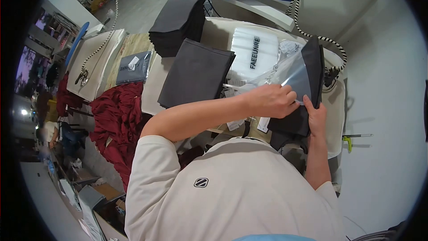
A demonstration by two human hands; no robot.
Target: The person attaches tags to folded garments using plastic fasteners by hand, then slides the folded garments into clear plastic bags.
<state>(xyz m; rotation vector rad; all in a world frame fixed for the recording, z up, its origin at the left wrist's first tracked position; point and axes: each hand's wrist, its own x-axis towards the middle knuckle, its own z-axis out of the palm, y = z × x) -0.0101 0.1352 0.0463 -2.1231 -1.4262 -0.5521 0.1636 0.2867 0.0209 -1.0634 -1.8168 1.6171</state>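
My left hand (272,100) reaches across my body, its fingers closed on the edge of a clear plastic bag (278,73). The bag stretches up over a folded dark grey garment (315,64), which stands tilted at the right of the padded board. My right hand (316,118) grips the lower end of that garment, thumb on the near side. How far the garment sits inside the bag I cannot tell. Just left of it lies a pile of printed plastic bags (243,56). More dark cloth (292,125) lies below my hands, at the board's near edge.
A tall stack of folded dark garments (176,24) and another folded dark piece (196,73) lie left on the padded board (154,78). Further left are a bagged dark garment (133,68) and bunched red fabric (118,122). A striped cord (327,39) hangs behind; a wall stands right.
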